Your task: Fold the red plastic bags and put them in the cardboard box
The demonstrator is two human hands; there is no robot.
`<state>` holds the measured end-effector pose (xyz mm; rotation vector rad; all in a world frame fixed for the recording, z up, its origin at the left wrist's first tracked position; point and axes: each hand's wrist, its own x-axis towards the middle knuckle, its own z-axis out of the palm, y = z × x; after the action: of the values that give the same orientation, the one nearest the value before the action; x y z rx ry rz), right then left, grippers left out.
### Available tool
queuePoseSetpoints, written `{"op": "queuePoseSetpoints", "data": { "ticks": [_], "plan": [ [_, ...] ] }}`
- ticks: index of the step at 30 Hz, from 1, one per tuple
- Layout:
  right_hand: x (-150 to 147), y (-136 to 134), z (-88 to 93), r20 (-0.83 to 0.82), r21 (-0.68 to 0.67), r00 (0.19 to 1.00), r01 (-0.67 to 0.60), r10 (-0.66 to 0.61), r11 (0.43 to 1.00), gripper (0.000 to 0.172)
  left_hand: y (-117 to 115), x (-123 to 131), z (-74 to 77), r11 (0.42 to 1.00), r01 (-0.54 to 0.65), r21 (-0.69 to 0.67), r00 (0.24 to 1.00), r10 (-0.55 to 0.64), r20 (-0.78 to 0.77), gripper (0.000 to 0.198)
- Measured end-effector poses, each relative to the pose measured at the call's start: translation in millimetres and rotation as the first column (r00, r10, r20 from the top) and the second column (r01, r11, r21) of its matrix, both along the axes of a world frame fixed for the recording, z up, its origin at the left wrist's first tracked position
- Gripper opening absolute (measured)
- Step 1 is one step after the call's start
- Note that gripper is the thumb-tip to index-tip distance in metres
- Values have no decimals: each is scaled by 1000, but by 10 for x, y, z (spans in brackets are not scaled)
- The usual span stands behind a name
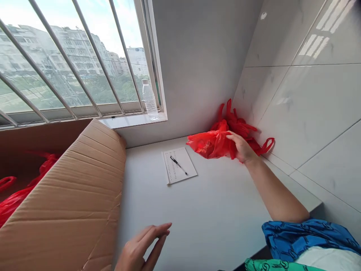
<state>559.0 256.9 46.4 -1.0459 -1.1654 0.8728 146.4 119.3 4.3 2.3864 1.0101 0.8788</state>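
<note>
At the back right of the white tabletop (152, 203), my right hand (242, 146) has its fingers closed on a red plastic bag (208, 143). The bag is crumpled and partly see-through; its contents cannot be made out. More red plastic bags (239, 126) with loop handles are heaped just behind this hand, against the wall corner. Low in the view, my left hand (142, 246) hovers over the near part of the tabletop with nothing in it. Its fingers are stretched forward, with a gap between thumb and index finger.
A large cardboard box (76, 195) stands along the left, with red plastic bags (25, 192) inside. A paper pad (180, 165) lies mid-table, and a black pen (178, 165) rests on it. One clear bottle (150, 101) stands on the sill of the barred window.
</note>
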Motion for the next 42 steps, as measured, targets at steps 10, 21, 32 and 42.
{"op": "queuePoseSetpoints", "data": {
  "ticks": [10,21,32,42],
  "plan": [
    [-1194,-362,-646,283,-271,800,-462,529,844,23,206,485,305,923,-385,-17,888,376,264,24],
    [-1397,-698,-710,733,312,660,-110,-165,944,22,746,730,8,943,-320,90,895,332,-298,24],
    [-1318,-689,-747,826,247,555,-201,-98,948,14,803,648,-113,946,-298,-125,951,282,-131,17],
    [-911,-619,-652,745,164,667,-149,-24,975,8,912,397,-135,891,-373,-260,923,385,-7,17]
  ]
}}
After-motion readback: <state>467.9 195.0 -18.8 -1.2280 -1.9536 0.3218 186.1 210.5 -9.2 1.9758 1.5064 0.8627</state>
